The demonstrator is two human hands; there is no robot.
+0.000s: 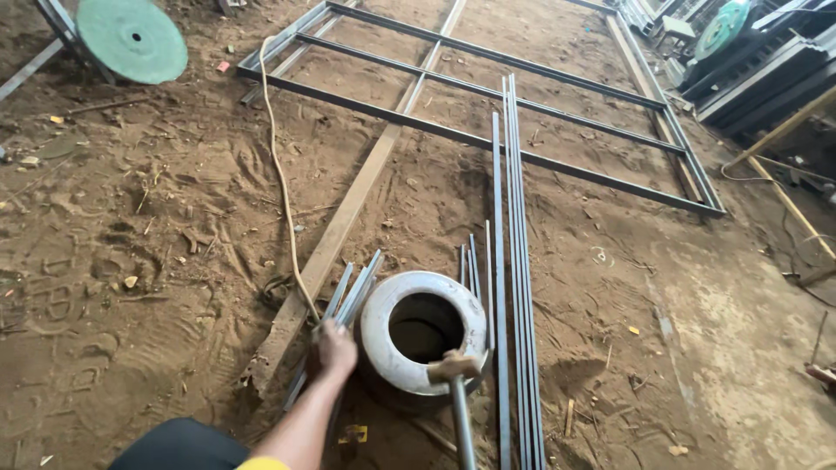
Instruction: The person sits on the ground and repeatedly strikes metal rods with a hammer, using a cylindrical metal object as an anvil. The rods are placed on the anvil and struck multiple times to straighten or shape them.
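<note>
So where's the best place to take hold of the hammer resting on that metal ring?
Probably the handle, not the head. The hammer lies with its head on the near rim of the metal ring and its handle running straight back toward the camera, so fingers can wrap round the bare shaft from the near side. The left hand is on the short bars.
</note>
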